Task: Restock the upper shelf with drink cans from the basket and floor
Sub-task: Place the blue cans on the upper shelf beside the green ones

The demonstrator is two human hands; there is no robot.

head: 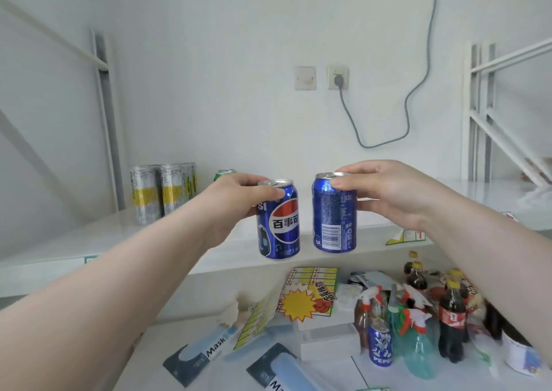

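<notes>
My left hand [239, 199] grips a blue Pepsi can [279, 226] by its upper part, logo facing me. My right hand [397, 190] grips a second blue Pepsi can [334, 217] near its top, barcode facing me. Both cans are upright, side by side, at the front edge of the white upper shelf [125, 235]; I cannot tell whether they rest on it. At the shelf's back left stand several tall silver-and-yellow cans [161, 190], with a green can [225, 173] behind my left hand.
A lower shelf [328, 369] holds another Pepsi can [380, 343], cola bottles [452, 316], spray bottles [415, 340], mask packs [206, 349] and yellow price signs [307, 295]. A grey cable [385, 143] hangs from a wall socket [337, 77]. White shelf frames stand left and right.
</notes>
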